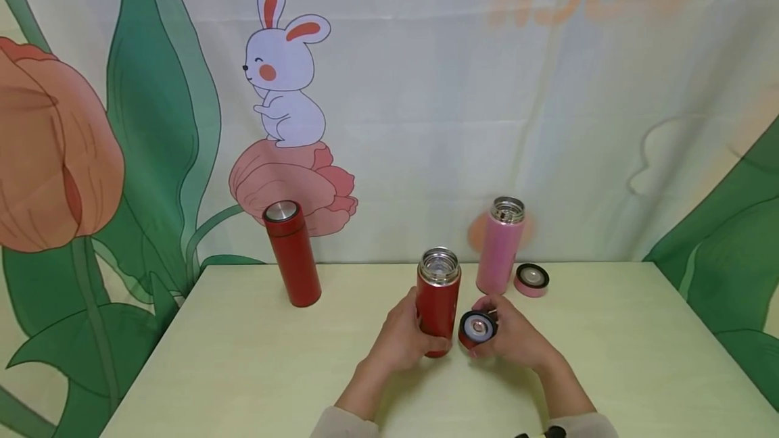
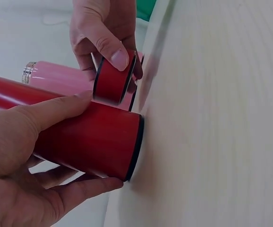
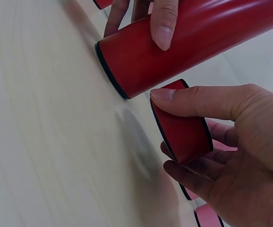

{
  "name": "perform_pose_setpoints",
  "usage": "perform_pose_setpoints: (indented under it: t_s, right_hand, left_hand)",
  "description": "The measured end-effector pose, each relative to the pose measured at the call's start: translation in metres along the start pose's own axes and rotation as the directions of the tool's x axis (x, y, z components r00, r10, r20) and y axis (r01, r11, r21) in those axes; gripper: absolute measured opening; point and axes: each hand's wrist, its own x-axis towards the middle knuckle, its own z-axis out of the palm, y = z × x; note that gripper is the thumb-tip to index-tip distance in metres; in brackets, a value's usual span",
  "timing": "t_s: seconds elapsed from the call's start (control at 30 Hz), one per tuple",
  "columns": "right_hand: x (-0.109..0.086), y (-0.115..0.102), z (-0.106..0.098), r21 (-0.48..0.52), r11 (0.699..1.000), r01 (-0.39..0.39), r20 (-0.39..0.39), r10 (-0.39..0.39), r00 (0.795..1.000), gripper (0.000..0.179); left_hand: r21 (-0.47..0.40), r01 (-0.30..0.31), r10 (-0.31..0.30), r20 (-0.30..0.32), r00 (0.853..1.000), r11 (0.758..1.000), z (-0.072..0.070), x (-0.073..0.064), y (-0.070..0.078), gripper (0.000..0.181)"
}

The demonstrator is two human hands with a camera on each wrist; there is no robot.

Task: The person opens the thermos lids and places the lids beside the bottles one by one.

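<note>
My left hand [image 1: 402,336] grips an uncapped red thermos [image 1: 438,306] around its lower body. The thermos stands upright, its steel mouth facing up. Just to its right, my right hand [image 1: 517,338] pinches a red lid [image 3: 181,130] between thumb and fingers. In the head view the lid's pale inner side, ringed in black, faces up. The lid is beside the thermos base, very low over the table; whether it touches the tabletop I cannot tell. The left wrist view shows the left thumb along the red body [image 2: 103,137], fingers on the far side.
Farther left stands a capped red thermos [image 1: 295,259]. Behind my right hand is an open pink thermos [image 1: 500,249], with its pink lid [image 1: 532,280] lying inside-up beside it. A printed cloth [image 1: 414,120] hangs behind the pale table [image 1: 243,370].
</note>
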Motion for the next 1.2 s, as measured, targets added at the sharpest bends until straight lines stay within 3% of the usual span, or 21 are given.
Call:
perform_pose_setpoints:
  t_s: [0.33, 0.6, 0.8, 1.2]
  right_hand:
    - [0.007, 0.002, 0.014, -0.046, 0.999, -0.007, -0.085, 0.003, 0.996, 0.072]
    - [0.016, -0.007, 0.017, -0.09, 0.995, -0.043, -0.176, 0.027, 0.984, 0.073]
    - [0.027, -0.01, 0.018, -0.131, 0.989, -0.068, -0.222, 0.038, 0.974, 0.073]
    - [0.055, -0.013, 0.028, -0.188, 0.981, -0.054, -0.287, -0.003, 0.958, 0.071]
  left_hand:
    - [-0.016, -0.014, 0.013, -0.047, 0.999, 1.0, -0.004, 0.002, -0.002, 0.074]
    - [0.017, -0.029, 0.03, -0.094, 0.995, 0.999, -0.01, 0.015, -0.001, 0.072]
    - [0.005, -0.001, 0.002, -0.14, 0.99, 1.0, -0.016, 0.025, -0.002, 0.073]
    - [-0.028, -0.022, 0.015, -0.215, 0.976, 0.999, -0.026, 0.045, -0.005, 0.07]
